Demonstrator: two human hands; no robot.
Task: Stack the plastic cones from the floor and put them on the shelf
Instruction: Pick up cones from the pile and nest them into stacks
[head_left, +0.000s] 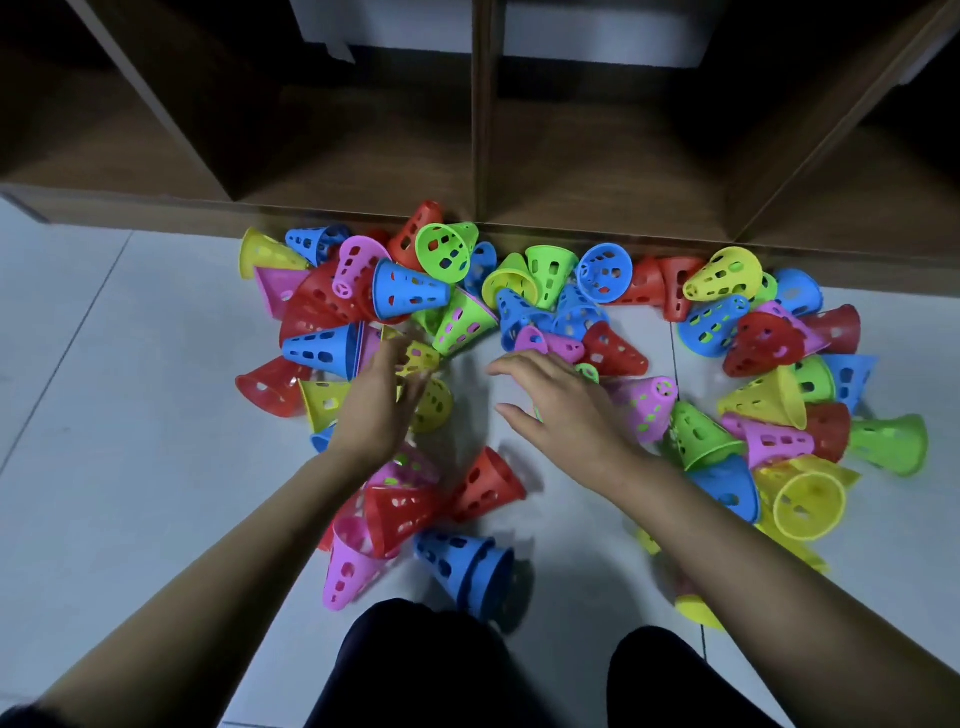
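Brown wood makes up the shelf (571, 231), whose bottom compartments stand open and dark along the far side of the pale tiled floor (130, 415). None of the plastic cones (410, 291) has reached it yet. They lie in a loose many-coloured heap on the tiles right against its front edge, most on their sides and pointing every way, with a few already nested in pairs nearer the person. The job looks barely begun. The left hand (379, 410) reaches forward into the left half of the heap. Its fingers (410, 382) are stretched out and blurred, holding nothing that I can see. Just beyond and to the right of them lie two yellow cones (422, 357), one behind the other. The farther one seems to lie across the reach, wide rim to the left and narrow end to the right, though the blur leaves that uncertain. This hand is plainly the nearer one for them. The right hand (563, 402) hovers palm down with its fingers (511, 366) spread wide and nothing gripped. A small green cone (588, 372) peeks from under it, and whether they touch cannot be told. A pink cone (647, 405) lies just to its right, narrow cap pointing away up-right.
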